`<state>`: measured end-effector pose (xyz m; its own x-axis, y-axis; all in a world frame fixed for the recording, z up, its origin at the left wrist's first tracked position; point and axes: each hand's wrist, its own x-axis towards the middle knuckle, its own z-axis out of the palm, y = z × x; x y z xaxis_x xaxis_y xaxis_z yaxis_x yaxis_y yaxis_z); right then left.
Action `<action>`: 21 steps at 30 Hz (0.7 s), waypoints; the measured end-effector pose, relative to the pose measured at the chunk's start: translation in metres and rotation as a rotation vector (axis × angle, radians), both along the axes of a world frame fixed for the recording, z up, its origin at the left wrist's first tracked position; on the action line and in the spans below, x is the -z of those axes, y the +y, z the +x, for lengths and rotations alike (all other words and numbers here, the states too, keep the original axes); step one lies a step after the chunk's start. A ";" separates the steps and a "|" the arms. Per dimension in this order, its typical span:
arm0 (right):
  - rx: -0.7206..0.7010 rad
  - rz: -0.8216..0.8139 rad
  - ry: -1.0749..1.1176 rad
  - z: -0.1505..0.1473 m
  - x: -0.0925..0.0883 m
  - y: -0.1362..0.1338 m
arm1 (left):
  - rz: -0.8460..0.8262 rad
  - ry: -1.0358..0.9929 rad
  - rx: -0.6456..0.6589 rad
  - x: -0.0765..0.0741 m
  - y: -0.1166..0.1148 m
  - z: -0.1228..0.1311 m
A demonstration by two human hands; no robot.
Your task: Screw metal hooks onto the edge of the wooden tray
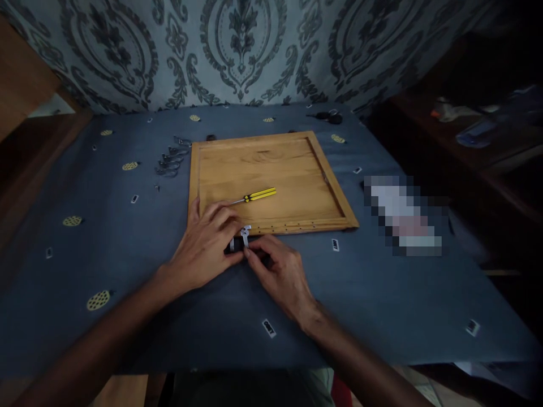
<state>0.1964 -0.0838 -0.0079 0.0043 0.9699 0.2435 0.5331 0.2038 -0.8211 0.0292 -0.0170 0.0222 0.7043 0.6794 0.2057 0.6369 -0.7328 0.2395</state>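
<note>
A shallow wooden tray-like panel [335,195] lies on a blue cloth. A yellow-handled screwdriver [257,195] rests on the panel near its front edge. At that front edge both my hands meet on a small metal bracket [245,233]. My left hand [207,246] lies partly on the panel's near corner, fingers curled against the bracket. My right hand [278,271] pinches the bracket from the near side with thumb and forefinger. A row of small holes runs along the panel's front rail.
Several metal hooks [172,160] lie left of the panel. A dark tool [328,117] sits at the far edge of the cloth. A blurred-out item [403,215] lies to the right. Dark wooden furniture stands at the right, patterned fabric behind.
</note>
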 end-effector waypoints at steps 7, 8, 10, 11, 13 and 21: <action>-0.001 -0.010 0.001 0.000 -0.003 -0.001 | 0.005 0.021 0.019 0.000 0.001 -0.001; -0.002 -0.009 0.001 0.001 -0.003 -0.001 | -0.002 0.019 0.018 0.000 0.000 -0.001; 0.000 -0.007 -0.003 0.001 -0.003 -0.001 | -0.028 0.009 0.007 0.000 0.000 0.000; 0.001 -0.005 -0.007 0.001 -0.003 -0.001 | -0.043 0.003 -0.003 0.000 -0.001 0.000; 0.006 0.003 -0.013 0.001 -0.003 -0.001 | -0.067 -0.009 -0.026 0.000 -0.002 0.002; -0.007 -0.025 -0.009 0.002 -0.003 -0.002 | -0.069 0.013 -0.079 -0.003 -0.004 0.006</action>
